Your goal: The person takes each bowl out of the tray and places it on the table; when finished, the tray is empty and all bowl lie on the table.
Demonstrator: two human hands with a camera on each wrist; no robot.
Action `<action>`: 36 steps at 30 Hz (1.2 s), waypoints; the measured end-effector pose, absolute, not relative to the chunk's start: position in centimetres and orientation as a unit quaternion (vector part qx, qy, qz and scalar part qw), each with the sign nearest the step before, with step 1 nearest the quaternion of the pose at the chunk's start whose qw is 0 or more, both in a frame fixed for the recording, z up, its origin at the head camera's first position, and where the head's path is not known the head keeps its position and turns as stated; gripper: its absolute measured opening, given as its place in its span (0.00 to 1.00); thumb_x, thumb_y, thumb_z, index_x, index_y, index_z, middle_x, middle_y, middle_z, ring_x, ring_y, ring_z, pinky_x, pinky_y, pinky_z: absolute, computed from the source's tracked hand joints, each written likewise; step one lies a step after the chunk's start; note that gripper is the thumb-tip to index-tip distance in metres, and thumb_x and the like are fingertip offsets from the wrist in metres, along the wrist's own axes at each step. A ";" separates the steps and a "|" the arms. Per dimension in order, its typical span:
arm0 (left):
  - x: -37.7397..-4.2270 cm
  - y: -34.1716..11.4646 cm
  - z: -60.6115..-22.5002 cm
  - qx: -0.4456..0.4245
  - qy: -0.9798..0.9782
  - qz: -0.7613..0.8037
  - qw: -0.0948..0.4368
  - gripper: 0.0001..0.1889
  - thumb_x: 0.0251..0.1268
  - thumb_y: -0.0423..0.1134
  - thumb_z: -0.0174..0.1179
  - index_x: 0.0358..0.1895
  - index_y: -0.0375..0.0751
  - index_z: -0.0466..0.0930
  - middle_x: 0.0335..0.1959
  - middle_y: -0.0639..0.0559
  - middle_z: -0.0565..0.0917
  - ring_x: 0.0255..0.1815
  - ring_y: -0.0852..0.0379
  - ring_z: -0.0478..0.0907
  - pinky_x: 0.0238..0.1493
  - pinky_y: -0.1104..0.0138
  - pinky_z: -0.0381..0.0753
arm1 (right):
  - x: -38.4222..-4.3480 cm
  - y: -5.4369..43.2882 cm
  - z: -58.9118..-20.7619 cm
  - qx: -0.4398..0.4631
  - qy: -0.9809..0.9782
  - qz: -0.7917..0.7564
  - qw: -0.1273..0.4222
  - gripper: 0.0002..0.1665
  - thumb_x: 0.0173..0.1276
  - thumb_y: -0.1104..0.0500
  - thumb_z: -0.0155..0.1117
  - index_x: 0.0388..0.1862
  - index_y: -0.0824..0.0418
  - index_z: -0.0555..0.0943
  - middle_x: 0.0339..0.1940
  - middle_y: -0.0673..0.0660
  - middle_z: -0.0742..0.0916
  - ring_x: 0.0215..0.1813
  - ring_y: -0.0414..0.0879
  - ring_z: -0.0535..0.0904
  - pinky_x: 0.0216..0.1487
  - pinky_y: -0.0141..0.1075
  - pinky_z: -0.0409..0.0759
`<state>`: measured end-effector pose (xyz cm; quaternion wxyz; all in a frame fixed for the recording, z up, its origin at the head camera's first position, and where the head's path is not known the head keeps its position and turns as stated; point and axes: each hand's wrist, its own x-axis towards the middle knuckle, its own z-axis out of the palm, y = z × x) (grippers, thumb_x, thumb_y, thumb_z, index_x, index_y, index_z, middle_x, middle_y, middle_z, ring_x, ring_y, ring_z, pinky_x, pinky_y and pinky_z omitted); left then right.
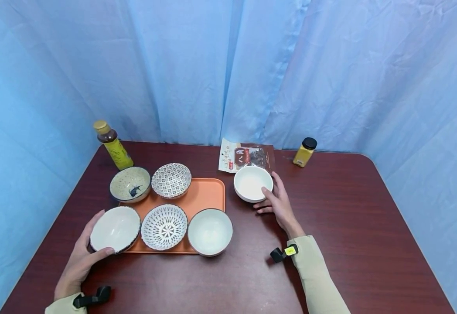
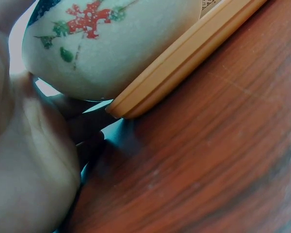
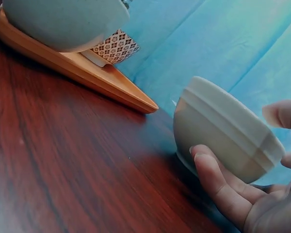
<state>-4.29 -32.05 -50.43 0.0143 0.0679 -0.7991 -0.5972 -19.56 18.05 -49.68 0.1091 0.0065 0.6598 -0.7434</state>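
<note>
My left hand (image 1: 80, 258) grips a white-lined bowl (image 1: 115, 229) at the front left corner of an orange tray (image 1: 209, 189); its thumb lies along the near rim. The left wrist view shows a red and green flower on this bowl's outer wall (image 2: 89, 53), low against the tray edge. Right of the tray, my right hand (image 1: 280, 204) holds a plain white bowl (image 1: 252, 183). Its thumb is at the rim, and the other fingers (image 3: 218, 184) curve around the bowl's lower side. Whether that bowl's base touches the table cannot be told.
Other bowls on the tray include a leaf-patterned one (image 1: 164, 226), a pale grey-green one (image 1: 210, 232), a dark-patterned one (image 1: 171, 180) and a speckled one (image 1: 130, 184). Behind stand a yellow-labelled bottle (image 1: 114, 148), a snack packet (image 1: 248, 156) and a black-lidded yellow jar (image 1: 305, 152). Blue curtains (image 1: 181, 69) surround the table.
</note>
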 end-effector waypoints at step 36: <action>-4.2 -32.0 -50.5 0.054 -0.789 -0.612 0.022 0.52 0.56 0.27 0.67 0.81 0.57 0.49 0.69 0.76 0.60 0.64 0.76 0.59 0.53 0.85 0.59 | -12.8 19.3 -44.7 -0.059 0.696 -0.715 0.029 0.38 0.79 0.61 0.52 0.81 0.53 0.50 0.77 0.66 0.65 0.32 0.41 0.88 0.30 0.37 0.85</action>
